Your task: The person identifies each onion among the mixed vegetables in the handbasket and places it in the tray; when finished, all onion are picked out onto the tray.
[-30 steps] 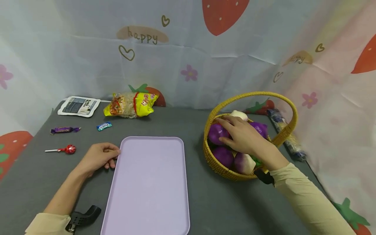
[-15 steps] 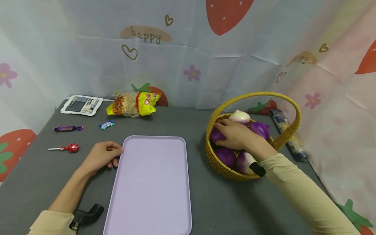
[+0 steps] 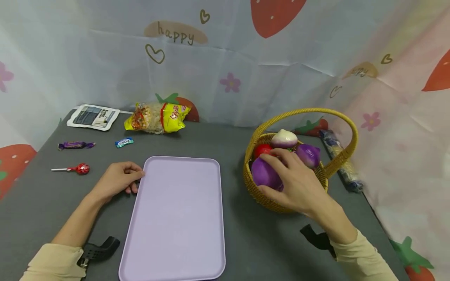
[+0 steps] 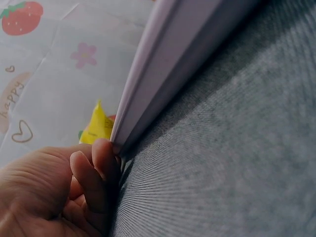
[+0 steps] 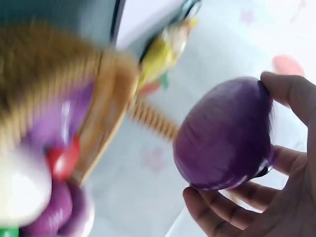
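My right hand (image 3: pixel 300 185) grips a purple onion (image 3: pixel 264 172) over the yellow woven basket (image 3: pixel 248 177). In the right wrist view the thumb and fingers spread round the onion (image 5: pixel 224 136), raised beside the basket. Within the basket show a white-and-purple onion (image 3: pixel 284 138), a red tomato-like thing (image 3: pixel 262 150) and a shiny purple thing (image 3: pixel 308 155); the rest is hidden by the hand. My left hand (image 3: pixel 117 177) holds the left rim of the pale lilac tray (image 3: pixel 181 218), fingertips right at its edge (image 4: pixel 131 116) in the left wrist view.
Back left lie a white pouch (image 3: pixel 94 116) and a yellow noodle bag (image 3: pixel 156 118). Nearer are a purple-wrapped candy (image 3: pixel 76 145), a small blue candy (image 3: pixel 124 142) and a red lollipop (image 3: pixel 82 168). A long wrapped packet (image 3: pixel 342 162) lies right of the basket, whose tall handle (image 3: pixel 304 111) arches over it.
My right hand has drawn the purple onion up and toward me, uncovering the red thing and more of the white-and-purple onion. My left hand stays at the tray's edge.
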Available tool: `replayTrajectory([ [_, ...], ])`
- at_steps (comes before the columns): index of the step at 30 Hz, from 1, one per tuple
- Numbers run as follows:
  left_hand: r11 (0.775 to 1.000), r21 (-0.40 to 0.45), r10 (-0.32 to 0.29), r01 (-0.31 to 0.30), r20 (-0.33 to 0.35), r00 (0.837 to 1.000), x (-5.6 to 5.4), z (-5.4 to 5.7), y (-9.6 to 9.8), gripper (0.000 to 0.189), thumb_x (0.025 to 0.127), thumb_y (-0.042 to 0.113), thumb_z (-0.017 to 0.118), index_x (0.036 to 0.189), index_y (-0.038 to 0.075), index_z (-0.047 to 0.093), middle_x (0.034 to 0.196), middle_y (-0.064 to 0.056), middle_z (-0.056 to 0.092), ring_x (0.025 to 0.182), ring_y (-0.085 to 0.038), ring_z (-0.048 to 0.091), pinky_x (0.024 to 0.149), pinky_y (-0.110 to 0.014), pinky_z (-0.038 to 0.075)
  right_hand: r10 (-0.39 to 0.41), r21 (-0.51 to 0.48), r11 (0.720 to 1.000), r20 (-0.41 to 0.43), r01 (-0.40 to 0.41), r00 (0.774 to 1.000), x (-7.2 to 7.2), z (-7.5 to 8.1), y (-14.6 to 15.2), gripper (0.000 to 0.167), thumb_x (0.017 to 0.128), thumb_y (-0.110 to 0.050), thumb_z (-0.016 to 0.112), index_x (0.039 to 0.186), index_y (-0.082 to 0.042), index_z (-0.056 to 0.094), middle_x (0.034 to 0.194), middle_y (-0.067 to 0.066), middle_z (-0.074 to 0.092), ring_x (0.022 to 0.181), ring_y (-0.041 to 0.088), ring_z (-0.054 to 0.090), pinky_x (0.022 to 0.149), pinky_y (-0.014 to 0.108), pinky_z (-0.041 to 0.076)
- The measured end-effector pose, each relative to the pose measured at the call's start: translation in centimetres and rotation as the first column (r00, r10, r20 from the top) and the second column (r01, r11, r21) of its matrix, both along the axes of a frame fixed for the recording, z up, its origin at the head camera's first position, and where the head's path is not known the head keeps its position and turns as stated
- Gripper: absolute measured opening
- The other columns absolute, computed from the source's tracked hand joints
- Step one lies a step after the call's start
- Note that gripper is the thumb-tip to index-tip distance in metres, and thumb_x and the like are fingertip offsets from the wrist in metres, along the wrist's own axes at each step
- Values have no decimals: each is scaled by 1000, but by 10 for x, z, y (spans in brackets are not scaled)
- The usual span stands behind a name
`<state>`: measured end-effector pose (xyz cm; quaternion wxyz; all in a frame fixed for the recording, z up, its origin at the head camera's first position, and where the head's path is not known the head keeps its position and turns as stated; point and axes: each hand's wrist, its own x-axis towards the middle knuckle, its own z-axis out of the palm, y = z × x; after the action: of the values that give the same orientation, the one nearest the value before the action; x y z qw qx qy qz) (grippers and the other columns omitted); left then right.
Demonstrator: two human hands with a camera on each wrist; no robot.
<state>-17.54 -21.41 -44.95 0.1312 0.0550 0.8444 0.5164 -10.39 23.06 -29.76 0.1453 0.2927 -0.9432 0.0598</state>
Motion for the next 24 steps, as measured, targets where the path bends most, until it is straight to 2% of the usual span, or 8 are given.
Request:
replayTrajectory([
  [2, 1000, -5, -2, 2, -1, 1000, 0, 1, -2, 35, 97, 23, 59, 114, -8, 59, 66, -2, 64, 52, -9, 60, 51, -26, 50, 68, -11, 998, -48, -69, 997, 9, -9, -12, 67, 79, -46, 75, 137, -18, 55, 131, 13, 54, 114, 29, 55, 82, 45, 56],
  [5, 1000, -6, -1, 1, 2, 1000, 2, 0, -2, 35, 97, 23, 59, 114, -8, 59, 66, -2, 64, 52, -10, 60, 51, -26, 50, 145, 2, 989, -65, -146, 987, 19, -26, -33, 69, 79, -48, 75, 137, -19, 54, 130, 11, 55, 114, 27, 57, 84, 41, 57],
  [9, 1000, 6, 1, -1, 7, 1000, 5, -3, 0, 35, 97, 22, 59, 114, -9, 59, 66, -2, 64, 52, -10, 60, 51, -26, 50, 207, 53, 977, -41, -205, 977, 26, -49, -57, 69, 78, -50, 75, 135, -19, 54, 129, 8, 57, 114, 23, 58, 92, 38, 55],
  [14, 1000, 8, 4, -4, 10, 1000, 6, -4, 1, 35, 98, 23, 59, 114, -8, 59, 66, -3, 64, 52, -10, 60, 51, -26, 50, 249, 113, 962, 21, -250, 968, 28, -72, -75, 65, 78, -48, 76, 133, -21, 54, 131, 7, 56, 115, 21, 58, 93, 35, 55],
  [19, 1000, 0, 3, -3, 15, 1000, 5, -1, 0, 37, 98, 24, 58, 115, -8, 58, 67, -3, 64, 53, -10, 60, 51, -27, 50, 248, 133, 958, 56, -254, 967, 26, -83, -85, 64, 79, -45, 76, 135, -24, 53, 132, 7, 55, 117, 21, 58, 93, 34, 55],
  [24, 1000, -3, -3, 3, 12, 1000, 2, 2, 0, 37, 98, 25, 59, 115, -8, 58, 67, -3, 64, 53, -10, 60, 52, -27, 50, 289, 124, 948, 41, -292, 956, 26, -84, -94, 65, 79, -45, 76, 135, -23, 53, 132, 6, 55, 117, 22, 57, 94, 33, 54],
])
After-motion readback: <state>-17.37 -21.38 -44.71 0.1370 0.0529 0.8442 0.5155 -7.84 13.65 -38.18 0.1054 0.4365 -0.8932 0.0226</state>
